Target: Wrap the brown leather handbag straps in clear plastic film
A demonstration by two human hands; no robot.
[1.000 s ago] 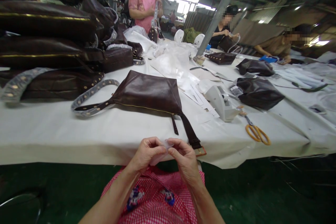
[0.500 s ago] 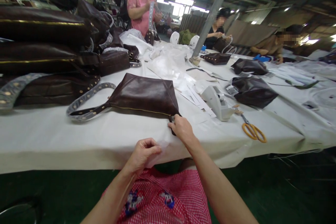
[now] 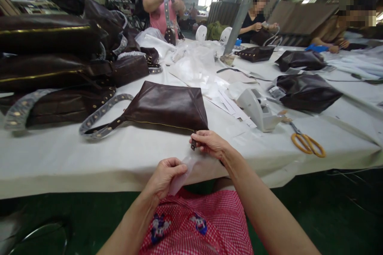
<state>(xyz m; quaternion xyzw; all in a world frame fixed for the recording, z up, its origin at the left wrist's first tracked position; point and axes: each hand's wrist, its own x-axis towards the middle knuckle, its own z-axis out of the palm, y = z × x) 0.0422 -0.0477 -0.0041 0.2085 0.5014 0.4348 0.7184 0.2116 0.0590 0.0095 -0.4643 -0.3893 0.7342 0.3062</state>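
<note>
A dark brown leather bag [image 3: 167, 105] lies on the white-covered table, its gold zipper edge facing me. From its left corner loops a studded strap [image 3: 98, 117] wrapped in clear plastic. At the bag's near right corner, my right hand [image 3: 211, 142] is closed on a short leather zipper pull [image 3: 193, 143]. My left hand [image 3: 167, 173] pinches a thin translucent plastic sheet [image 3: 181, 179] just in front of the table edge, lower and to the left of my right hand. The bag itself is not touched by my left hand.
Stacked brown bags [image 3: 44, 69] stand at left. To the right are a tape dispenser [image 3: 259, 113], orange-handled scissors [image 3: 308, 145] and another brown bag [image 3: 311, 91]. A slanted metal post [image 3: 242, 12] rises behind. Several co-workers, one in pink [image 3: 161, 2], work across the table.
My right hand has turned, so the zipper pull now shows between its fingers. The plastic sheet in my left hand is more visible. The view has shifted slightly.
</note>
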